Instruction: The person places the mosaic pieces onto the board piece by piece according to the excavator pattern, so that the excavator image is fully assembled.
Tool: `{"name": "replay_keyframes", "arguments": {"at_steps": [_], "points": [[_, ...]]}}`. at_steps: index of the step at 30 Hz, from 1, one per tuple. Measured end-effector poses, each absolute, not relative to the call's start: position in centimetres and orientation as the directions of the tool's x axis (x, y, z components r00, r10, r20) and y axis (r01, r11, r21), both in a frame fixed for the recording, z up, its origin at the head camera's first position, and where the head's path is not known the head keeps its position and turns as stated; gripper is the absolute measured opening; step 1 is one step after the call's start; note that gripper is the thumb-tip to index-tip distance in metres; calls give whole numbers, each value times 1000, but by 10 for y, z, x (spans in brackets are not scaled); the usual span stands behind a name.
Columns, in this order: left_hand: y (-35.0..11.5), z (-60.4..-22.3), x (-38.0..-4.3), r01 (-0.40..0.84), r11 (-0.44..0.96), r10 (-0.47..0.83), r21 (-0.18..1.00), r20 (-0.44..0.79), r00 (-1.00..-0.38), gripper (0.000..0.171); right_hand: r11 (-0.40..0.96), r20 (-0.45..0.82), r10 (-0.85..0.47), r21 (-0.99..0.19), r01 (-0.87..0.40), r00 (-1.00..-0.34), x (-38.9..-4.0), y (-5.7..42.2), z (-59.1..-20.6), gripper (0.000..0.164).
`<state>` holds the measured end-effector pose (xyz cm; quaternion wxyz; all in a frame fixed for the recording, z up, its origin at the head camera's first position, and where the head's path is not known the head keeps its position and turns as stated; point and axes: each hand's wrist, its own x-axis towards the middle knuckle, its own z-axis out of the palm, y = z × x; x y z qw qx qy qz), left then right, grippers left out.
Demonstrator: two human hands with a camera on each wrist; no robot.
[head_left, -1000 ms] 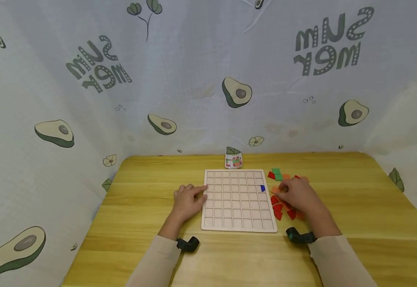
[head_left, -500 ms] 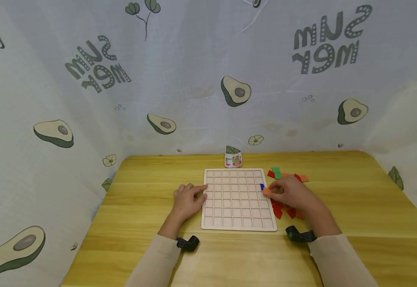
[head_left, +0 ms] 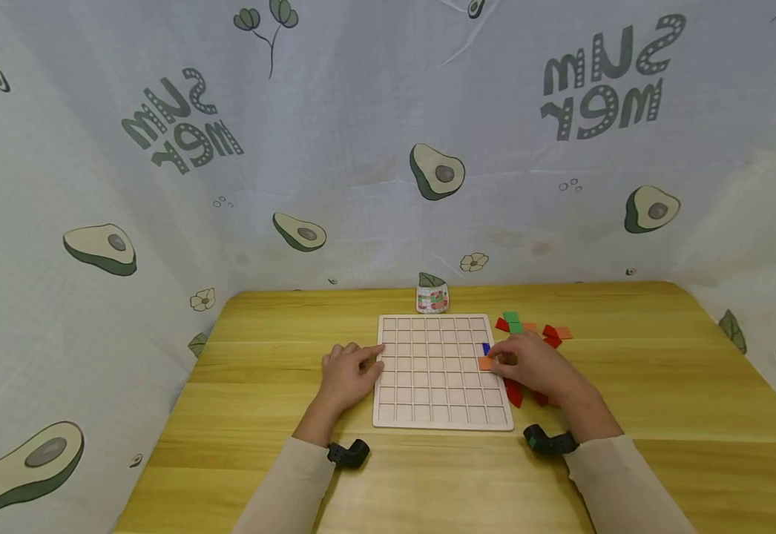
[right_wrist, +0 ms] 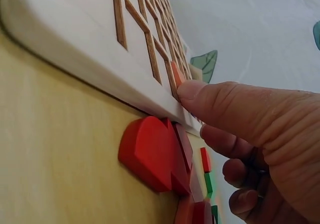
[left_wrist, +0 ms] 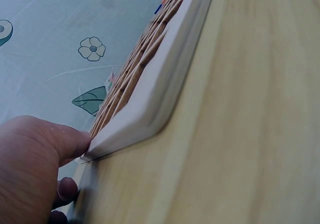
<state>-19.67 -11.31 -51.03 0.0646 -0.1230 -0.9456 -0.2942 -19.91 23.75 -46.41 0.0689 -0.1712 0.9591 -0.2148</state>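
A pale wooden grid board (head_left: 421, 380) lies flat on the table. My left hand (head_left: 349, 377) rests at its left edge, index finger and thumb touching the rim; in the left wrist view the thumb of that hand (left_wrist: 35, 149) meets the board's side. On the right, my right hand (head_left: 540, 367) pinches a small orange tile (head_left: 485, 363) at a cell in the rightmost column. The tile's edge (right_wrist: 176, 74) shows beside the thumb in the right wrist view. Just behind it, a blue piece (head_left: 486, 348) sits in a cell, partly hidden by the fingers.
Red pieces (head_left: 514, 394) lie right of the board, some under my right hand. Green tiles (head_left: 513, 322) and more red and orange pieces (head_left: 564, 333) lie farther back. A small checked item (head_left: 432, 299) stands behind the board, before a printed curtain (head_left: 361, 148).
My right hand has moved left from the loose pieces, bringing an orange tile onto the board's right column in front of the blue piece. The left hand has stayed put.
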Motion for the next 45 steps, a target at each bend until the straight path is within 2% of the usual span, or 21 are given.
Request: {"name": "replay_keyframes", "arguments": {"at_steps": [12, 17, 23, 33, 45], "points": [[-114, -512, -197, 280, 790, 196, 546, 208, -958, 36, 850, -47, -345, -439, -290, -937, -198, 235, -466, 23], [-114, -512, -197, 278, 793, 193, 541, 210, -959, 35, 840, -75, -328, -480, -254, -942, -199, 237, -464, 26], [-114, -513, -198, 274, 798, 187, 537, 212, -959, 35, 829, -97, -245, -536, -157, -965, -200, 254, -463, 32], [-114, -514, -199, 277, 796, 192, 539, 209, -959, 36, 862, 25, -34, -505, -42, -999, -202, 307, -478, 40], [-114, -512, -198, 277, 796, 193, 538, 208, -959, 36, 860, 83, 95, -508, 40, -992, -208, 310, -489, 60]]}}
